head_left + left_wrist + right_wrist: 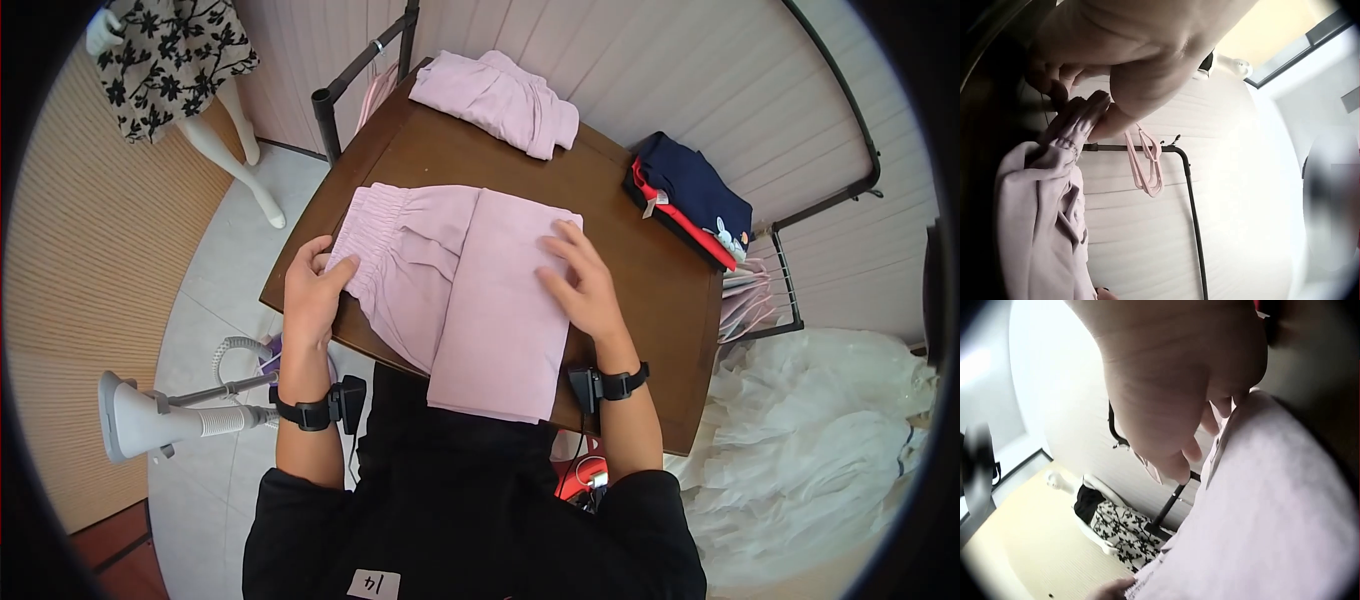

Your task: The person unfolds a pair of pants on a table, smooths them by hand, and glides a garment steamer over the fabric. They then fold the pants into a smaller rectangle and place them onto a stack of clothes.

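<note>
Pink trousers [510, 300] lie on the brown table, their legs folded over into a flat panel on the right. The lower end of that panel hangs over the table's near edge. At the left is the gathered elastic waistband [367, 235]. My left hand [315, 288] pinches this waistband, thumb on top and fingers beneath; the left wrist view shows the bunched cloth [1075, 134] at the fingertips. My right hand [585, 285] lies over the folded panel's right edge, its fingers spread and fairly straight on the cloth. From the right wrist, the panel [1272, 500] fills the lower right.
A folded pink garment [497, 100] lies at the table's [600, 180] far edge. Navy and red folded clothes [693, 195] are stacked at the right. Around stand a garment steamer [165, 420], a mannequin [215, 125], rails with hangers [750, 300] and a white tulle dress [810, 450].
</note>
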`<action>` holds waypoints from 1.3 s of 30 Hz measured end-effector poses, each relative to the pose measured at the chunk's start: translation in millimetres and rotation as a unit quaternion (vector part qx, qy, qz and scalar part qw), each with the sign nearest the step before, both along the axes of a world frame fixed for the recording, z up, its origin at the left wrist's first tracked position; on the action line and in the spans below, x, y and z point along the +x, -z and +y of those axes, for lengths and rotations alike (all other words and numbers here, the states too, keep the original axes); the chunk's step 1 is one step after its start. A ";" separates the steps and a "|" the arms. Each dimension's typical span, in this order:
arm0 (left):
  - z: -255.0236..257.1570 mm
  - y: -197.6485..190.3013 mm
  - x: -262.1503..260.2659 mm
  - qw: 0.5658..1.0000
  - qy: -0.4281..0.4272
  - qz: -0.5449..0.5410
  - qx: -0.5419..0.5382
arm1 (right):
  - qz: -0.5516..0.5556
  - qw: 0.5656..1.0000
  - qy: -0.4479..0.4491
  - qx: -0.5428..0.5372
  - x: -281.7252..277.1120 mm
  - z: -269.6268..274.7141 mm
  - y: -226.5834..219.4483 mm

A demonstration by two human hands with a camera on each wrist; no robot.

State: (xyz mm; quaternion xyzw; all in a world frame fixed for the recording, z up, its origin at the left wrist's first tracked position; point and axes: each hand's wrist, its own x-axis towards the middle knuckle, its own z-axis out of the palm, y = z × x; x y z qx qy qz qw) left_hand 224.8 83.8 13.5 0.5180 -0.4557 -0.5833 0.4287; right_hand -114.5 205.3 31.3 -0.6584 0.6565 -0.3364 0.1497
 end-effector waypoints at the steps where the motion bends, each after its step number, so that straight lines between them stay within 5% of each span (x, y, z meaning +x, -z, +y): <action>1: 0.3 -3.5 -3.1 0.999 0.005 0.033 -0.010 | -0.079 0.996 0.043 -0.028 -6.8 4.6 1.4; 6: 35.6 -52.3 -43.8 0.986 -0.010 0.003 -0.165 | -0.298 0.940 0.143 -0.084 -38.8 25.9 18.2; 9: 64.0 -72.3 -86.9 0.903 0.070 -0.128 -0.404 | -0.356 0.915 0.174 -0.079 -45.8 28.9 25.0; 11: 83.9 -80.9 -110.9 0.862 0.221 -0.166 -0.425 | -0.361 0.911 0.179 -0.089 -41.9 28.9 28.4; 13: 101.3 -50.3 -131.8 0.781 0.369 -0.223 -0.452 | -0.358 0.916 0.171 -0.066 -42.6 27.8 36.1; 14: 110.2 -47.6 -134.6 0.775 0.379 -0.224 -0.454 | -0.341 0.923 0.163 -0.073 -43.2 26.9 38.6; 16: 128.3 -43.4 -136.4 0.671 0.472 -0.254 -0.512 | -0.349 0.919 0.175 -0.054 -47.0 26.1 36.3; 19: 156.5 -50.0 -134.4 0.692 0.486 -0.230 -0.482 | -0.353 0.917 0.179 -0.044 -57.5 15.7 38.1; 23: 172.1 -37.8 -121.7 0.604 0.549 -0.293 -0.498 | -0.282 0.947 0.153 -0.028 -73.4 -11.0 24.7; 27: 162.7 -24.3 -102.4 0.589 0.513 -0.297 -0.549 | -0.201 0.973 0.104 0.051 -80.9 -30.0 11.4; 29: 155.0 -28.2 -90.2 0.670 0.481 -0.255 -0.505 | -0.166 0.982 0.083 0.036 -82.3 -31.0 14.7; 33: 134.6 -42.1 -60.7 0.708 0.457 -0.251 -0.476 | -0.095 0.993 0.059 -0.022 -77.4 -22.3 18.7; 36: 127.4 -35.1 -41.9 0.752 0.434 -0.238 -0.434 | -0.141 0.984 0.109 0.005 -74.8 -13.9 13.2; 39: 122.1 -31.0 -31.8 0.749 0.451 -0.230 -0.427 | -0.128 0.986 0.111 -0.004 -75.9 -15.5 17.5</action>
